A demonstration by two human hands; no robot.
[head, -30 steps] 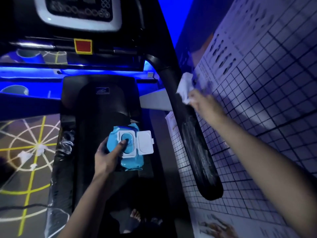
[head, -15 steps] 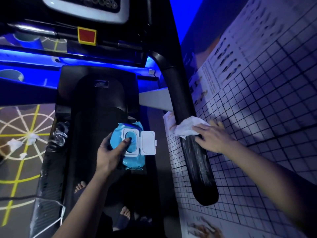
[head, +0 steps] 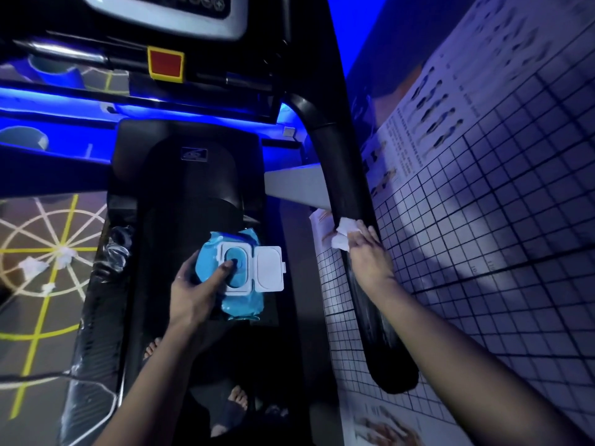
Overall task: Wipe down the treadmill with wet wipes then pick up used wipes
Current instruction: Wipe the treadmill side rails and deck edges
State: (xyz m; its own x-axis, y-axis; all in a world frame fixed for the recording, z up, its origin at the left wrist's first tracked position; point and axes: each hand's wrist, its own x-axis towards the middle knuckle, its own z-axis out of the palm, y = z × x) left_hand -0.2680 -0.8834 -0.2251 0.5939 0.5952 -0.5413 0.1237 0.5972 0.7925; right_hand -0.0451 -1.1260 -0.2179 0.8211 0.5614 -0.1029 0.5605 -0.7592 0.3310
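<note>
Wiping underway, head view: right hand [head: 367, 252] clamps a white wipe [head: 346, 235] round the treadmill's right handrail [head: 341, 175], midway along it. Wet streaks below suggest that stretch is done. Left of the handrail, left hand [head: 196, 291] grips the blue wipes pack [head: 240, 305], lid [head: 269, 268] open, thumb at the opening. Far left of the handrail, crumpled used wipes [head: 32, 267] lie on the floor [head: 16, 323], uncollected. Badge [head: 194, 153] and wall poster [head: 418, 123]: unreadable.

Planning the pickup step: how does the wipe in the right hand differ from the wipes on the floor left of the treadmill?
The wipe in the right hand is gripped against the black handrail; the floor wipes lie loose on the marked floor, untouched. The held wipe is one piece; the floor wipes are several scattered pieces. All are white and crumpled.
</note>
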